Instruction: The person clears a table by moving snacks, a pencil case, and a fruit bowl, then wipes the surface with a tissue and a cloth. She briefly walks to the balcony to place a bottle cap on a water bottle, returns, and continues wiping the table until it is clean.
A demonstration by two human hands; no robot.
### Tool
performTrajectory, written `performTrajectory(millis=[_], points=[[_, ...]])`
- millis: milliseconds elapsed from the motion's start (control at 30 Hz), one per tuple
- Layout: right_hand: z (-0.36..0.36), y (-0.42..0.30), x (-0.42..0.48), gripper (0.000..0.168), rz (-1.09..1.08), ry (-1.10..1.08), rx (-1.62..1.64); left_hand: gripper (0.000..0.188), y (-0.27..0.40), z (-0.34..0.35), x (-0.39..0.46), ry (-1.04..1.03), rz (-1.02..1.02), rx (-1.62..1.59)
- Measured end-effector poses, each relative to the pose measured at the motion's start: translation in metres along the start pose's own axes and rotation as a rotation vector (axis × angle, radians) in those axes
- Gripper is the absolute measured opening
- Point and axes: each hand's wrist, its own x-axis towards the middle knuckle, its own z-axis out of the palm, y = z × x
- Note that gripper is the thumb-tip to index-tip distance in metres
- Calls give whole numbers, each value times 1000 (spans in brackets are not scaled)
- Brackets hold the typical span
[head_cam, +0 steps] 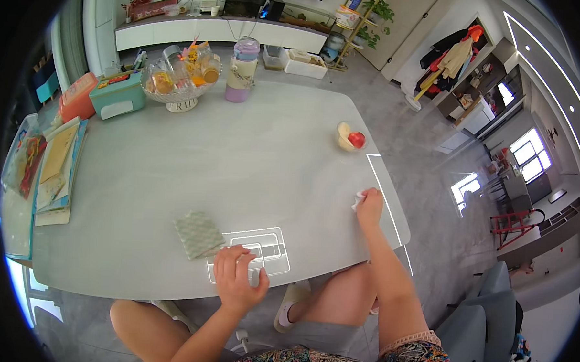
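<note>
My right hand [370,209] is closed around a small crumpled white piece, perhaps tissue [357,201], against the tabletop near its right edge. Beyond it stands a small clear bowl [344,145] holding a red piece and pale pieces that look like fruit. My left hand [239,278] rests at the table's near edge with its fingers spread and nothing visible in them. Just past its fingertips lies a folded green-and-white checked cloth [199,235]. Light reflections cross the glossy grey table [252,165] around that hand.
A glass fruit stand [181,91] full of packets and jars and a lilac-and-cream bottle [242,71] stand at the far side. Leftward are a teal box [118,95], a coral container [78,96], stacked papers [60,171] and a clear plastic case [18,227]. Grey chairs [473,310] stand at right.
</note>
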Motion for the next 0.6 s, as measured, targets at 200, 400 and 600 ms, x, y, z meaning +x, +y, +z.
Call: performTrajectory(millis=[200,400,600], points=[[110,-128,-54,11,-182,-53,192,30,1,-1,-3,-1,20,-20],[74,-174,-55,6,-481,-220,369,28,-15,-32,-9,35,-118,-217],[57,-49,15,16,108,18,-80,27,-51,-111,23,140,-265,-121]])
